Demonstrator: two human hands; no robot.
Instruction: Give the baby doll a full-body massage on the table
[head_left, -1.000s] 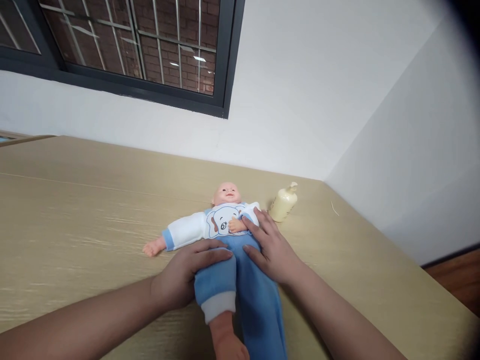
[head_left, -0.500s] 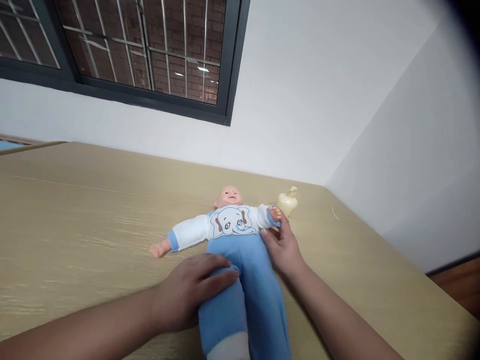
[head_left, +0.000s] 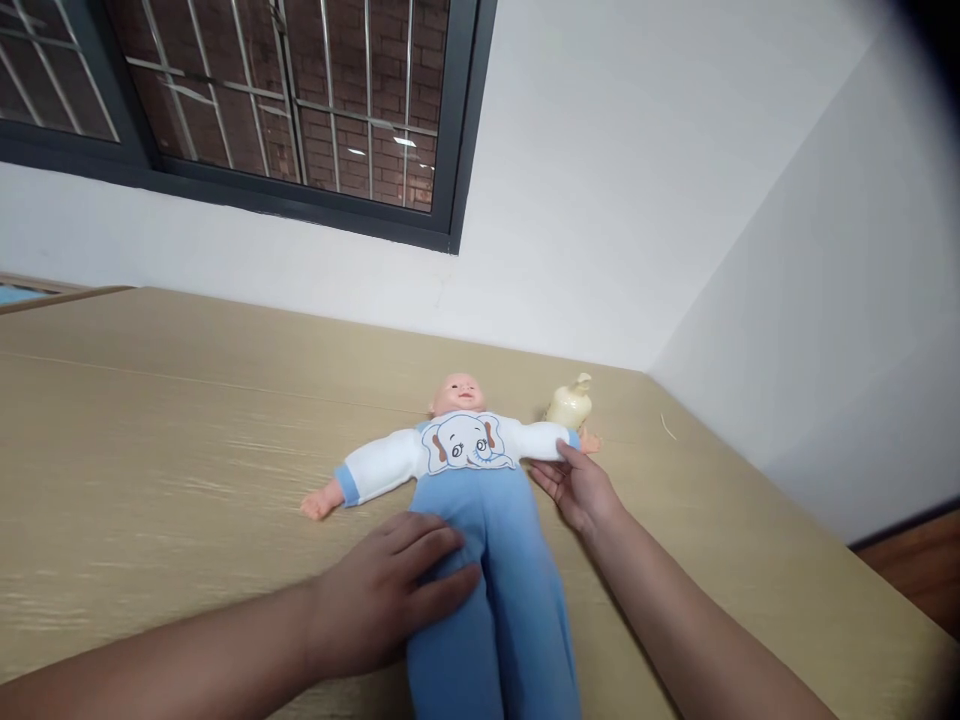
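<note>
A baby doll (head_left: 469, 440) lies on its back on the wooden tabletop, its white top bearing an elephant picture above blue trousers. My left hand (head_left: 394, 590) rests over the doll's leg on the left, fingers apart on the blue cloth; the far side of its grip is hidden. My right hand (head_left: 585, 490) holds the doll's white sleeve near the blue cuff, thumb on top and the other fingers beneath. The doll's arm there stretches out to the right. Just behind that arm stands a glossy cream bottle-like object (head_left: 570, 405) with a bent top.
The wooden tabletop (head_left: 187, 430) runs back to a white wall (head_left: 585, 200). A dark-framed window (head_left: 457, 150) with metal bars is set above it. A thin pale strand (head_left: 668, 427) lies at the right. The table's right edge slopes toward the front corner.
The doll's arm in my right hand has swung outward to the right and straightened. The leg under my left hand, raised before, now lies flatter.
</note>
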